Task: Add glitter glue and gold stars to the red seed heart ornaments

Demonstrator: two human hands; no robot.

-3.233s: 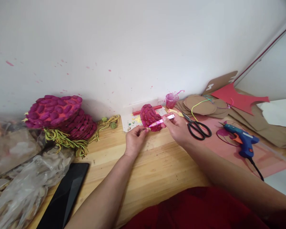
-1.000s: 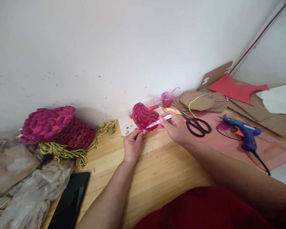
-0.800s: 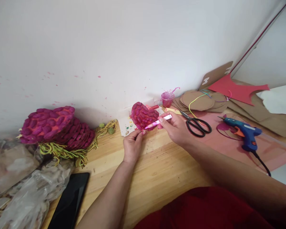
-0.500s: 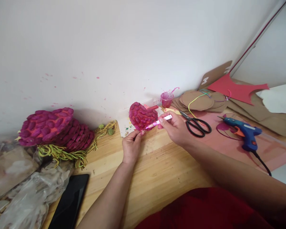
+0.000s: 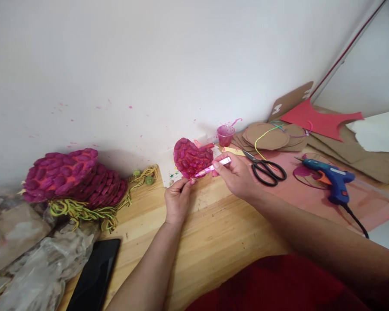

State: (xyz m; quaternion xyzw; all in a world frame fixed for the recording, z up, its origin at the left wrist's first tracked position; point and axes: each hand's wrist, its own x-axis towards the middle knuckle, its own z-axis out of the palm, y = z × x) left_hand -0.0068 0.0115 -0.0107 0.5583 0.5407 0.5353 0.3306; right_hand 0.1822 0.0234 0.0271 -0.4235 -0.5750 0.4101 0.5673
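My left hand (image 5: 177,199) pinches the lower tip of a magenta heart-shaped piece (image 5: 191,157) covered in painted seeds and holds it up above the wooden table (image 5: 210,233). My right hand (image 5: 234,175) grips a thin white and pink brush (image 5: 213,166) like a pen. The brush's pink tip touches the heart's lower right edge. A small pink paint cup (image 5: 225,134) stands just behind by the wall.
Black scissors (image 5: 265,168) and a blue glue gun (image 5: 329,178) lie on a pink sheet to the right, with cardboard cut-outs (image 5: 269,137) behind. At left is a stack of magenta seed hearts (image 5: 74,178) with yellow cords, plastic bags (image 5: 29,255) and a black phone (image 5: 92,276).
My left hand has turned the heart from edge-on to face-on and shifted it slightly left. The brush stays at its lower edge. The view drifted a little.
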